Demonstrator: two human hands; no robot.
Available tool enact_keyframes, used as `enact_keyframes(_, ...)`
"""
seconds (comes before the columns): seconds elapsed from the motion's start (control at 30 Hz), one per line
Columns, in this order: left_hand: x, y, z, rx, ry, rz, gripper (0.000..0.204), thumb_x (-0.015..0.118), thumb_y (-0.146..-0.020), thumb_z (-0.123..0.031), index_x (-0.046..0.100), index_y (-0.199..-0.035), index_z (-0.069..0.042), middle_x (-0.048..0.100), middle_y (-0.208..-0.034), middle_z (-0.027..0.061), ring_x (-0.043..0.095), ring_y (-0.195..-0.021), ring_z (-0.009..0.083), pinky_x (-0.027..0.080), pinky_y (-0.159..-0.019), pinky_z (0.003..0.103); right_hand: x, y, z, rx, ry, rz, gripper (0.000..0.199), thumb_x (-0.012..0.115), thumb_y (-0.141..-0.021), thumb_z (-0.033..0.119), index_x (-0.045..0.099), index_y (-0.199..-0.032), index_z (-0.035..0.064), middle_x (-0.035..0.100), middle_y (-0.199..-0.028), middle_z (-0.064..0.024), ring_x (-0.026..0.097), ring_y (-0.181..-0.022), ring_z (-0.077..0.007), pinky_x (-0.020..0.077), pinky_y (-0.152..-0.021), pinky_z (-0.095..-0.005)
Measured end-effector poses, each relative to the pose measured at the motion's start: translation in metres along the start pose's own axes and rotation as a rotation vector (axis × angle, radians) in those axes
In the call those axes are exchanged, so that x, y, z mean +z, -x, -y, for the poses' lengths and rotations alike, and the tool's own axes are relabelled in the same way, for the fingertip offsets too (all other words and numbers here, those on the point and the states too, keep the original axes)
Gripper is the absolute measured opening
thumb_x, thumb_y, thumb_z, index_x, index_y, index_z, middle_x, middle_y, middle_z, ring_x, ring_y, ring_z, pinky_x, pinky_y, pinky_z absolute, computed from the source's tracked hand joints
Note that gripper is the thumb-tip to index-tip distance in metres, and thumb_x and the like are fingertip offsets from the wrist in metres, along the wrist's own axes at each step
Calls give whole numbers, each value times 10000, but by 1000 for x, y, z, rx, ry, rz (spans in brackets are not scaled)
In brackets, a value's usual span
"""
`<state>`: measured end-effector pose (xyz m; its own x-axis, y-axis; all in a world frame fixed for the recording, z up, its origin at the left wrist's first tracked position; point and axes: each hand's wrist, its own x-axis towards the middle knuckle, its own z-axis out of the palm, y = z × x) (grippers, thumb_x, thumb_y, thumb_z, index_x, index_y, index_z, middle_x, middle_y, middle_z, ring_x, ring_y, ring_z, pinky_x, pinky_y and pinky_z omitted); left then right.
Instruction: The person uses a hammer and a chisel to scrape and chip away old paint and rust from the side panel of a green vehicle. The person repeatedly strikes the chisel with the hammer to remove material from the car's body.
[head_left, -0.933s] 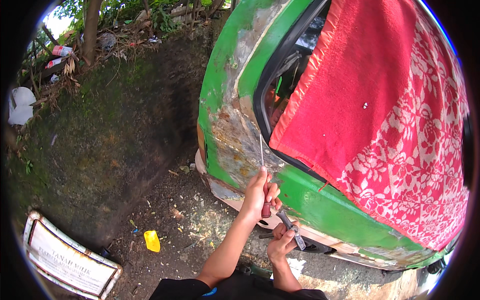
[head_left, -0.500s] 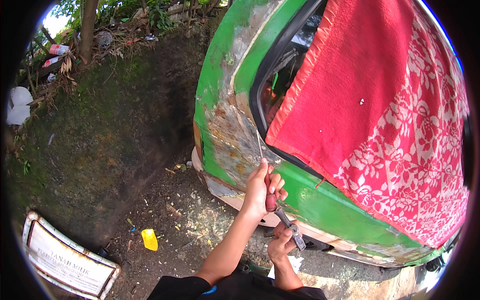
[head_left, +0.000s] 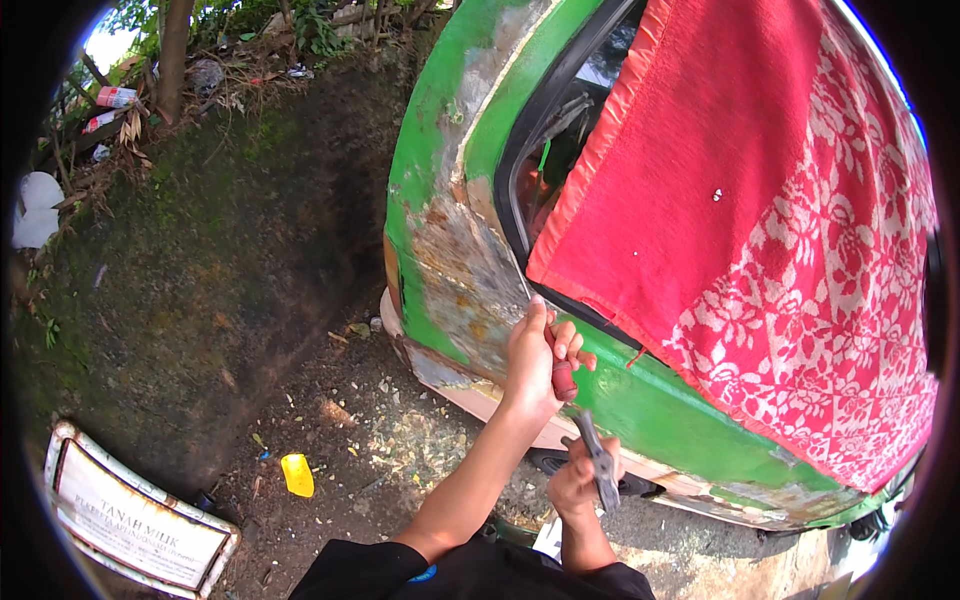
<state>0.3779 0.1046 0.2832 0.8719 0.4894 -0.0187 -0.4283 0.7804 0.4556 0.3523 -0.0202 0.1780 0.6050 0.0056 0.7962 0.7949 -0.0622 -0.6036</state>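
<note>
My left hand (head_left: 530, 365) is clasping a red-handled tool (head_left: 565, 381), its thin shank pointing up past my thumb toward the lower corner of the window (head_left: 560, 150); I am not able to tell whether the tip is touching. My right hand (head_left: 574, 482) is gripping a grey metal tool (head_left: 602, 458), one end standing just below the red butt. My hands are working apart, near each other, beside the patchy green vehicle (head_left: 650, 400). Through the window's uncovered part, the cabin is showing dark shapes, a bit of orange and a slim green strip. A red cloth (head_left: 690, 180) is covering the rest. On the bank, two red-and-white cans (head_left: 116, 97) are lying among litter; their insides are not showing. A yellow scrap (head_left: 297, 475) is lying on the ground.
</note>
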Motion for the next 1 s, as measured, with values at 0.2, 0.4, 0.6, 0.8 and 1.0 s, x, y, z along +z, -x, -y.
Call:
enact_keyframes(0.2,4,-2,0,23,7,-11,345,298,-1029,-369,385,-823,-107,275,-511,-15,312,-477,135,428,-511,362,-9,-4,14,142,-186,-96,687,364,-874,696,418,-698,34,489,-494,-20,474,-412,-132,378,-402,-262)
enact_keyframes(0.4,-4,-20,-11,69,-4,-67,331,292,-1029,-371,345,-838,-106,293,-511,-14,319,-460,123,473,-487,368,7,-27,10,144,-91,147,370,573,-902,311,431,-697,37,434,-489,-44,410,-398,-149,327,-411,-295)
enact_keyframes(0.6,-8,-13,-15,61,-2,-5,335,289,-1029,-375,347,-835,-108,286,-505,-15,301,-464,122,468,-476,362,9,-16,11,166,-312,-9,522,467,-930,551,321,-746,85,283,-558,48,230,-468,-36,152,-419,-233)
enact_keyframes(0.8,-10,2,-12,-20,-40,-3,309,344,-1019,-376,390,-877,-104,279,-496,-27,316,-456,126,420,-473,356,9,-8,9,297,-385,28,470,487,-938,389,420,-652,22,417,-503,-7,367,-452,-85,274,-431,-255)
enact_keyframes(1.0,-13,8,-10,-71,-9,35,318,344,-1017,-389,400,-861,-117,282,-485,-29,319,-446,131,418,-472,357,9,-8,8,219,-324,23,495,469,-942,411,409,-640,23,406,-492,-7,360,-446,-83,269,-425,-254)
